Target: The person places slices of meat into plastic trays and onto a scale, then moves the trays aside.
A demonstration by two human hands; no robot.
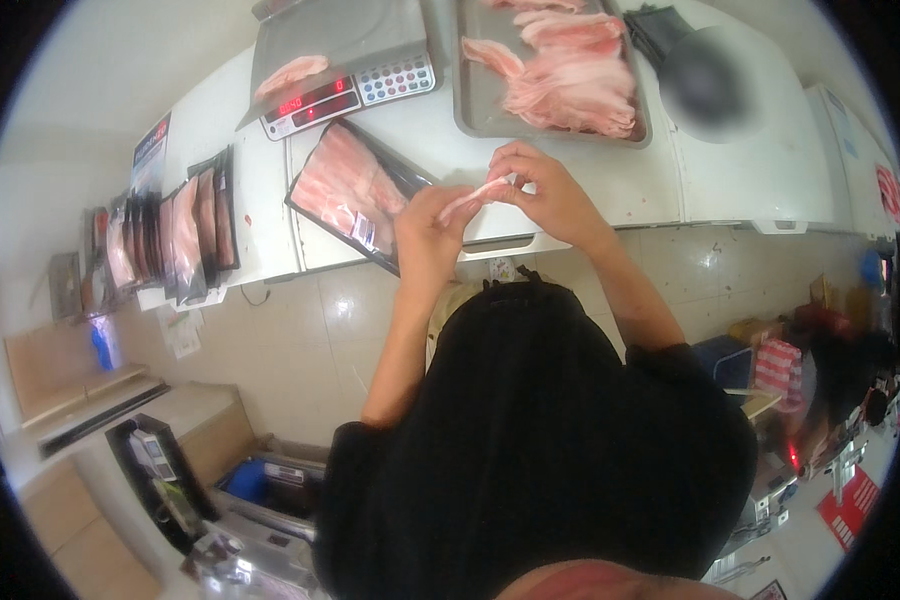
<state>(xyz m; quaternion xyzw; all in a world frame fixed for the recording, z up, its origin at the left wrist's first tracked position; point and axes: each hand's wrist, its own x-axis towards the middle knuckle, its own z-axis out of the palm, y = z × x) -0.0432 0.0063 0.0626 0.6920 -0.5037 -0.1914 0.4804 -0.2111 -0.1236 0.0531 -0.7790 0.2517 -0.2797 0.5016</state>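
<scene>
Both hands hold one thin pink slice of raw meat [478, 194] stretched between them above the white counter's front edge. My left hand [432, 232] pinches its left end, my right hand [542, 192] its right end. Just left of my left hand lies a black tray of sliced meat [345, 190] wrapped in clear film. A metal tray [470, 110] heaped with pink slices [570, 80] sits beyond my hands. One slice [292, 72] rests on the pan of a digital scale [345, 60] at the back left.
Several filled black meat packs [175, 235] stand in a row at the counter's left end. A black bag [705, 70] lies at the right on the white counter [750, 170]. Beige tiled floor [300, 340], a black crate [160, 480] and boxes lie below.
</scene>
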